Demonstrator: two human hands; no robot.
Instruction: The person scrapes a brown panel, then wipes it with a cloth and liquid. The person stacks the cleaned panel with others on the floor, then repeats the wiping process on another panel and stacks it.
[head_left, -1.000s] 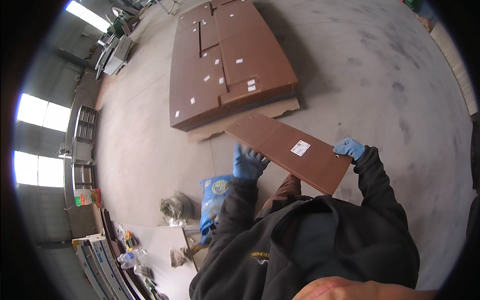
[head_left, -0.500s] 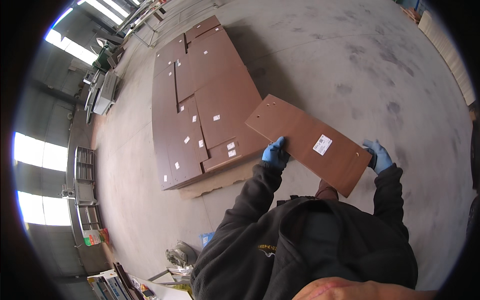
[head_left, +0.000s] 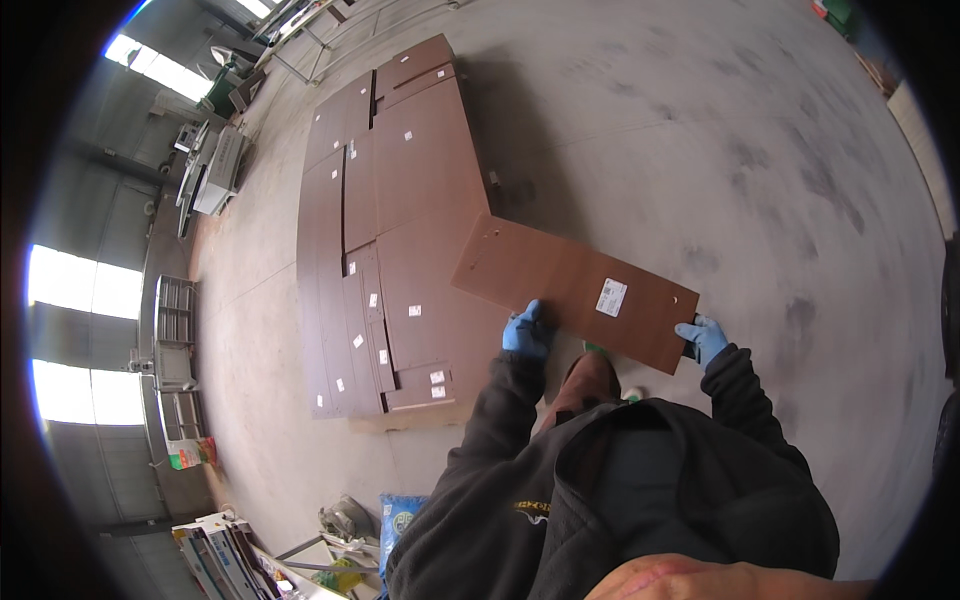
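Note:
Between my hands I hold a flat rectangular brown panel (head_left: 570,282), tilted, with a white label and a few small holes near its ends. My left hand (head_left: 526,331), in a blue glove, grips its near long edge, fingers partly hidden underneath. At the right end, my right hand (head_left: 703,339), also gloved in blue, is closed on the short edge with its thumb on top. The far left corner of the panel overlaps my view of a low, wide stack of brown panels (head_left: 425,185), most bearing small white labels. Whether the two touch I cannot tell.
The stack lies on the grey concrete floor (head_left: 690,180), with cardboard (head_left: 420,417) under its near end. A blue bag (head_left: 397,520) stands at my lower left beside a grey sack (head_left: 345,520) and leaning boards (head_left: 225,560). Machines (head_left: 215,165) and metal shelving (head_left: 177,330) line the left wall.
The held panel has moved left in the picture, toward the stack, and turned slightly flatter. Both hands have gone with it, and my legs and shoes now show beneath it.

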